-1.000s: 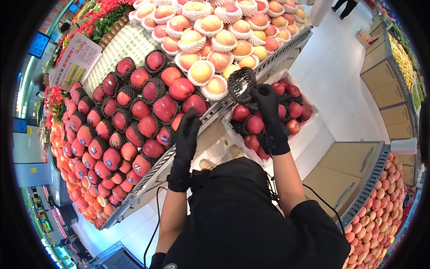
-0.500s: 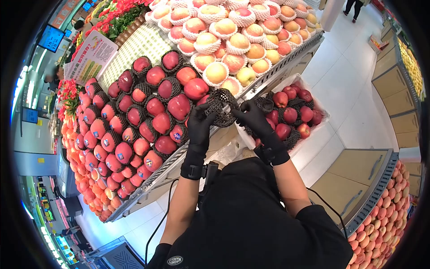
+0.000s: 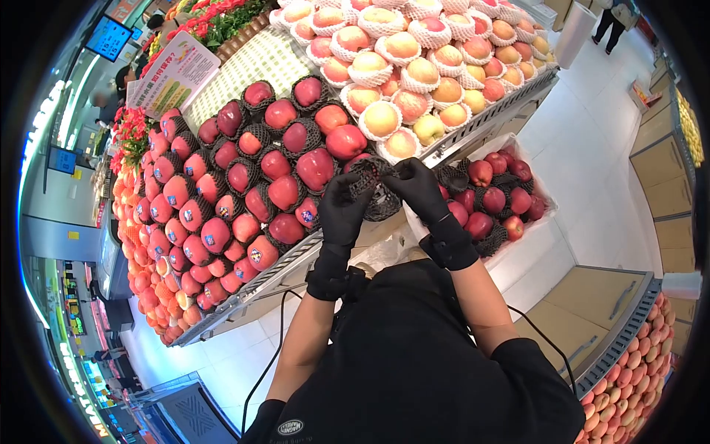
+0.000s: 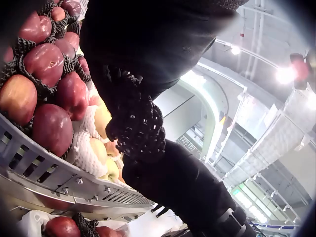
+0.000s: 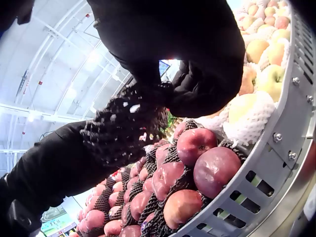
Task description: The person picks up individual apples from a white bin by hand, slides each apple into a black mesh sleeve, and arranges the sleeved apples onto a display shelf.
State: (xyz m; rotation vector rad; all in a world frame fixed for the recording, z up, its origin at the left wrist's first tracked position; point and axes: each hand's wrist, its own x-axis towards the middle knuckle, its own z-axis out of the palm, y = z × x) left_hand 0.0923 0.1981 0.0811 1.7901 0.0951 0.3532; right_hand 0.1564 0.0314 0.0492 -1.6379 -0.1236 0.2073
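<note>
Both hands wear black gloves. In the head view they hold a black foam net [image 3: 381, 194] between them, near the grey edge of the fruit stand. My left hand [image 3: 343, 211] pinches the net's left side, and my right hand [image 3: 420, 194] pinches its upper right rim. The left wrist view shows the net [image 4: 137, 123] hanging as a holed mesh between the two dark gloves. From the right wrist view, the net [image 5: 123, 126] stretches from the curled fingers of my right hand [image 5: 182, 54]. No fruit is seen inside the net.
Red apples [image 3: 316, 169] in black nets fill the stand on the left; paler apples [image 3: 381, 120] in white nets lie behind. A lined box of red apples [image 3: 548, 215] stands on the floor at right. Peaches [image 3: 629, 370] are heaped at lower right; a person [image 3: 613, 22] is far off.
My left hand moved right from beside the apples and took hold of the net. The net came down and left in my right hand. The head view shifted, so the stand appears further right.
</note>
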